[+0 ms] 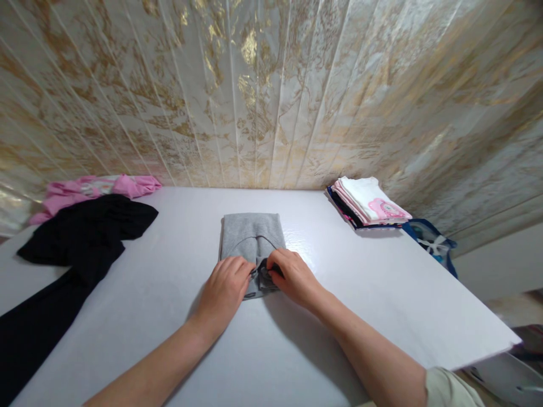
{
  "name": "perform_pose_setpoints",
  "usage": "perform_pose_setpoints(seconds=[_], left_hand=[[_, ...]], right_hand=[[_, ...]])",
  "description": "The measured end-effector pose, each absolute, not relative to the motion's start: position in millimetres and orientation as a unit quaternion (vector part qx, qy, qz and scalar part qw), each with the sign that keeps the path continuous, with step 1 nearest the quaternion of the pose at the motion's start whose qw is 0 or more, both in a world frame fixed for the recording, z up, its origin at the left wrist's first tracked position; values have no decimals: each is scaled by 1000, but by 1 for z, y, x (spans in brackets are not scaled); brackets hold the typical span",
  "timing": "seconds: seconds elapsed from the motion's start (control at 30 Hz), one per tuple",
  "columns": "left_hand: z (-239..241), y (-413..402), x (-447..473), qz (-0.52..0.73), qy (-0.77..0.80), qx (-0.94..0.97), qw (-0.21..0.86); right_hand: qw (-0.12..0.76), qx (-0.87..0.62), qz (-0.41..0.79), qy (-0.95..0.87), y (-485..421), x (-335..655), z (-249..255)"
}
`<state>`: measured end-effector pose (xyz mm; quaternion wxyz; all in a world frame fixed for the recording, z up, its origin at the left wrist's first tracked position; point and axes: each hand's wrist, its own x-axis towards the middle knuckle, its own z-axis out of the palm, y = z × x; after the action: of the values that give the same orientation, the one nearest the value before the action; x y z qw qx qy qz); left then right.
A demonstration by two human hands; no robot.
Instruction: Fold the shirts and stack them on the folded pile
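A grey folded garment (250, 229) lies flat on the white table (178, 316), in the middle of the view. A curved seam runs across it, and its near end shows a darker, bunched part. My left hand (229, 282) grips the near left portion, fingers curled onto the cloth. On the near right portion, my right hand (292, 274) pinches the dark bunched fabric between thumb and fingers. Both hands are close together, and they hide part of the near edge.
A black garment (97, 232) sprawls over the table's left side, with a pink garment (72, 195) behind it. A stack of folded clothes (369, 203) stands at the back right. Beyond the right edge is a blue-edged bag (436, 243). A patterned curtain (254, 102) hangs behind the table.
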<state>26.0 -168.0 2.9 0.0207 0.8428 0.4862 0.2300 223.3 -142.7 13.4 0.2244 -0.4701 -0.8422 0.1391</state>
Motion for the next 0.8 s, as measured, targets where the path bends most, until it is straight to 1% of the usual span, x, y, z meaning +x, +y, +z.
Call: perform_pose_setpoints(seconds=[0.13, 0.3, 0.5, 0.57, 0.67, 0.73, 0.8], left_hand=[[9, -170, 23, 234, 495, 836, 24], [14, -174, 22, 203, 514, 833, 21], [14, -176, 23, 182, 515, 837, 31], [16, -177, 24, 200, 511, 834, 47], [15, -178, 26, 237, 517, 821, 49], [12, -180, 27, 233, 516, 822, 57], [10, -182, 28, 217, 503, 832, 88]], right_hand=[[250, -492, 178, -815, -143, 226, 16], [217, -442, 176, -852, -142, 232, 21], [185, -452, 155, -859, -141, 233, 27], [205, -468, 143, -847, -142, 233, 28], [258, -465, 120, -838, -143, 232, 27], [254, -428, 124, -859, -143, 231, 26], [224, -394, 140, -881, -143, 231, 25]])
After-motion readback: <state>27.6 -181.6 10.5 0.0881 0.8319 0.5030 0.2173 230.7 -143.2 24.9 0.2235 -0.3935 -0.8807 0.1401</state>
